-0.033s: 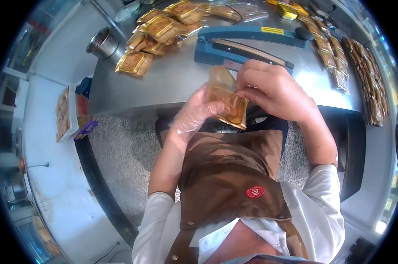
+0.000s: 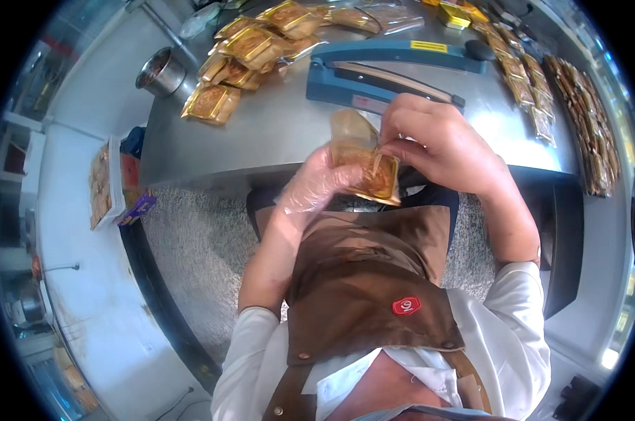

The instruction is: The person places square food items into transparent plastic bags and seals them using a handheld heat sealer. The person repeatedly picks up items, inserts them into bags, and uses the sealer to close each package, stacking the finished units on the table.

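Note:
Above my lap, at the table's front edge, a clear bag holds a round golden-brown pastry in a gold tray. My left hand, in a thin clear plastic glove, grips the bag from the left with its thumb across the front. From the right, my right hand pinches with thumb and fingertips at the bag's side, near its upper part. The bag's open or closed state cannot be made out. Just beyond my hands lies a blue bar heat sealer with a black knob.
Bagged pastries are piled at the table's far left, beside a metal pot. Rows of packets lie at the right, with a longer stack beyond them. A white tray of pale pieces stands at the left.
The bagged pastry has tilted and shifted slightly to the right between my hands. Both hands keep their hold, and the whole view has shifted a little.

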A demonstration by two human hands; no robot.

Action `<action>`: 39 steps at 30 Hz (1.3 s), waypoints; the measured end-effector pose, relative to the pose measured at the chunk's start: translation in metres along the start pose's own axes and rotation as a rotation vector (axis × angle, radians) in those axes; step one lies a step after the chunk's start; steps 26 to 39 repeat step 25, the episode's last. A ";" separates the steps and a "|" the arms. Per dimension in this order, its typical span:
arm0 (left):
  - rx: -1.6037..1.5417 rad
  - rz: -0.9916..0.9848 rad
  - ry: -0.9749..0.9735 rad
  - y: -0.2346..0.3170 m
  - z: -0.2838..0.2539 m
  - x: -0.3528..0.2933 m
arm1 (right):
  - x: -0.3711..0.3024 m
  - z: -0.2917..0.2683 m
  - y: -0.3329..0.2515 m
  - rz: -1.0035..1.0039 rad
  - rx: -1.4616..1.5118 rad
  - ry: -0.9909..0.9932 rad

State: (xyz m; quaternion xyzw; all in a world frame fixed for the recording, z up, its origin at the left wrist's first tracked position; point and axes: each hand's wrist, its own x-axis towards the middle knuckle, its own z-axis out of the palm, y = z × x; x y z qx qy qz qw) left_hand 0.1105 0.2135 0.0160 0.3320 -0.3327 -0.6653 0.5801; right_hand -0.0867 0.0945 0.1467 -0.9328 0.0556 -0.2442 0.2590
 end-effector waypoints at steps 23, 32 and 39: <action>0.214 0.149 0.137 -0.010 0.086 0.052 | -0.084 0.032 0.073 0.850 0.778 0.600; 0.288 0.142 0.129 -0.012 0.080 0.054 | -0.077 0.031 0.078 0.852 0.837 0.619; 0.288 0.142 0.129 -0.012 0.080 0.054 | -0.077 0.031 0.078 0.852 0.837 0.619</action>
